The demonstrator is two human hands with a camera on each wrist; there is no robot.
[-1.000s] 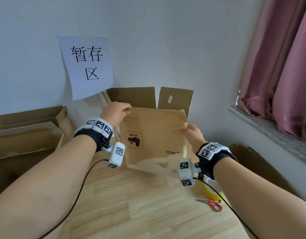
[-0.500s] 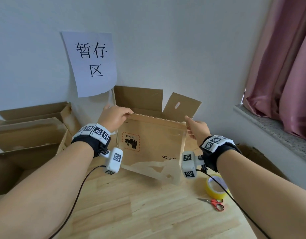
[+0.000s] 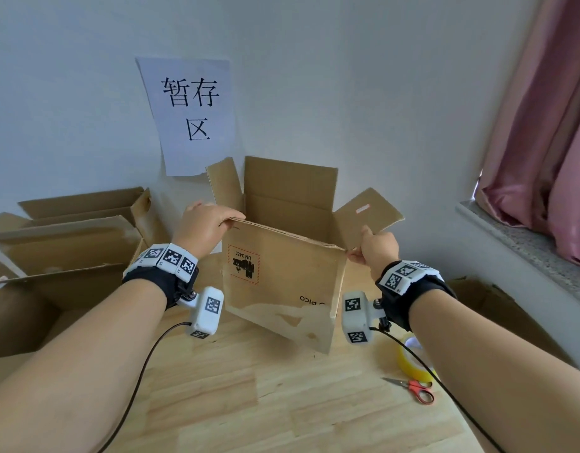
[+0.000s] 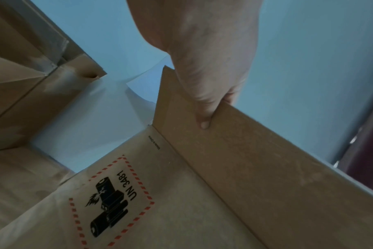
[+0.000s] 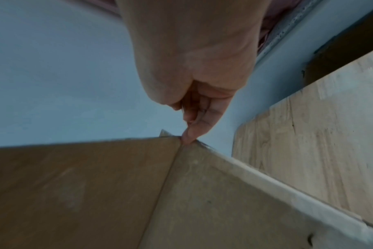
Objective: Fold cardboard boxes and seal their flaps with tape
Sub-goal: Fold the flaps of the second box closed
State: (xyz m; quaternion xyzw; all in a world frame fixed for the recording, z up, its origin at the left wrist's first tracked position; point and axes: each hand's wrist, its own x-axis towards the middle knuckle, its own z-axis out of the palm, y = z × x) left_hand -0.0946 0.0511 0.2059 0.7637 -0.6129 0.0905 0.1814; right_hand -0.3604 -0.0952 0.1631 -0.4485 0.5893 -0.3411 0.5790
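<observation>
Open passage on near tabletop (image 3: 249, 403). Blocked at far centre by upright cardboard box (image 3: 282, 289), flaps raised against wall (image 3: 347, 93). Left side obstructed by stacked boxes (image 3: 63, 256). Near right: tape roll (image 3: 409, 361) and scissors (image 3: 416, 389) just beside each other.

Both forearms are bare, and behind the fingers of the left hand (image 3: 206, 227) and the right hand (image 3: 378, 250) each wrist carries a black wrist strap (image 3: 164, 282) topped by a band of white blocks printed with black square-code markers. Below each strap hangs a white camera housing (image 3: 206, 310) bearing the same markers. A thin black cable (image 3: 141, 371) trails from each housing back along the arm.
</observation>
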